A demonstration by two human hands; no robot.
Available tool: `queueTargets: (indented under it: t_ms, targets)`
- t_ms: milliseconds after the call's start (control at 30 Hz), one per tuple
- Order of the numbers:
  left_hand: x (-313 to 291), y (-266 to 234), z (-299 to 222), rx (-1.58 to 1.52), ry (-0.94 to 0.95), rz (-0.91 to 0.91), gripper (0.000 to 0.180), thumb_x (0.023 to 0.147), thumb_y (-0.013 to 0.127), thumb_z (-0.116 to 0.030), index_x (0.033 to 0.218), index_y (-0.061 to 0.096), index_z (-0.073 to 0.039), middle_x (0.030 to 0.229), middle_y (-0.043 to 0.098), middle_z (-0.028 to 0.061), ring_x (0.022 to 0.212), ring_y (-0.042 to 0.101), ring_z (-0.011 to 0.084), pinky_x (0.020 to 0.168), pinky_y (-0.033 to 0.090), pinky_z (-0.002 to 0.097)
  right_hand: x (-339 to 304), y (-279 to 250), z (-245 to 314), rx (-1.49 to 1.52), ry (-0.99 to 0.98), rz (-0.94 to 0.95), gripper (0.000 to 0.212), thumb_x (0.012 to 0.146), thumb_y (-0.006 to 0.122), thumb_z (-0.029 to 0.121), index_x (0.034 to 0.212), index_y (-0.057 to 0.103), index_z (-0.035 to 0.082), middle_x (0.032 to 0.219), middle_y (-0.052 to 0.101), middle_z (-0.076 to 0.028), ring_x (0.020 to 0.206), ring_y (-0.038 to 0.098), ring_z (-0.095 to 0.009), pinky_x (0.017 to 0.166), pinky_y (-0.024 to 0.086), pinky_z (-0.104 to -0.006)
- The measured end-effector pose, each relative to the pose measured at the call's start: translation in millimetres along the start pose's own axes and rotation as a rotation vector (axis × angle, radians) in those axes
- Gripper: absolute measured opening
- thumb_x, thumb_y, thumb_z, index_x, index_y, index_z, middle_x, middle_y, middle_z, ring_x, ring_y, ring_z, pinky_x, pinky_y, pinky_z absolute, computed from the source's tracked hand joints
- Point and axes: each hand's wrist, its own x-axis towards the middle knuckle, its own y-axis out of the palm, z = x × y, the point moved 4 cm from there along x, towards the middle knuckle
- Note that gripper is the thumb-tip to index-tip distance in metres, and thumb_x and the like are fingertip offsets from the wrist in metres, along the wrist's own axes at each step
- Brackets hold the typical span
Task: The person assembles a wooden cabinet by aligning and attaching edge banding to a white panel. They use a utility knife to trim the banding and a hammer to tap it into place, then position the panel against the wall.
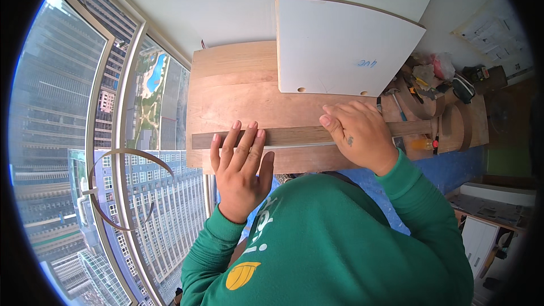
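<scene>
A long, narrow wood-grain strip lies across the wooden worktable in front of me, with a thin white edge along its near side. My left hand rests on the strip's left part, its fingers spread and pointing away from me. Farther right, my right hand lies over the strip with its fingers stretched out close together and the thumb at the near side. Its palm and the stretch of strip beneath it are hidden. Neither hand is seen to grasp anything.
Beyond the strip, a white panel with two holes lies on the worktable. At right are a hammer, coiled brown edging, an orange bottle and clutter. Tall windows stand left, with a looped band in front.
</scene>
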Motion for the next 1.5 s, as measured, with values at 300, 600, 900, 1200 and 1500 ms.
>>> queueTargets:
  t_ms: [300,600,900,1200,1500]
  targets:
    - [-3,-14,-12,-0.284,-0.092,-0.155,0.012,0.086,0.076,0.001,0.098,0.076,-0.001,0.108,0.075,0.0145,0.127,0.068,0.0389,0.110,0.051,0.0533,-1,-5,-14,0.064,-0.086,0.075,0.040,0.108,0.061,0.039,0.109,0.073,0.000,0.094,0.074,-0.012,0.094,0.067,-0.033,0.088,0.053,-0.0448]
    - [28,1,16,-0.101,-0.390,0.165,0.022,0.096,0.076,-0.022,0.116,0.080,-0.015,0.140,0.071,0.0067,0.153,0.047,0.0336,0.130,0.013,0.0571,-14,-10,-17,0.081,-0.317,0.066,0.054,0.104,0.063,0.041,0.135,0.064,-0.003,0.121,0.072,-0.017,0.119,0.063,-0.033,0.107,0.045,-0.0510]
    - [54,57,-86,0.106,0.028,0.340,0.055,0.113,0.042,-0.043,0.152,0.060,-0.009,0.167,0.047,0.0148,0.154,0.044,0.0343,0.130,0.022,0.0546,-23,-14,-23,0.227,-0.294,-0.019,0.059,0.099,0.063,0.026,0.146,0.055,-0.009,0.143,0.062,-0.024,0.142,0.051,-0.039,0.120,0.038,-0.0553]
    - [58,56,-89,0.204,0.102,0.435,0.076,0.108,0.038,-0.070,0.152,0.061,-0.013,0.159,0.055,0.0169,0.134,0.058,0.0382,0.116,0.038,0.0520,-113,-95,-123,1.168,-0.154,0.309,0.031,0.102,0.072,0.025,0.082,0.066,0.002,0.080,0.063,-0.013,0.078,0.065,-0.029,0.073,0.051,-0.0405]
    - [102,74,-127,-0.024,0.383,0.560,0.062,0.093,0.073,-0.059,0.114,0.072,-0.001,0.113,0.074,0.0171,0.102,0.070,0.0377,0.093,0.053,0.0487,-328,48,-339,0.470,0.866,0.014,0.021,0.098,0.072,0.016,0.113,0.070,0.000,0.096,0.073,-0.018,0.091,0.072,-0.033,0.086,0.057,-0.0409]
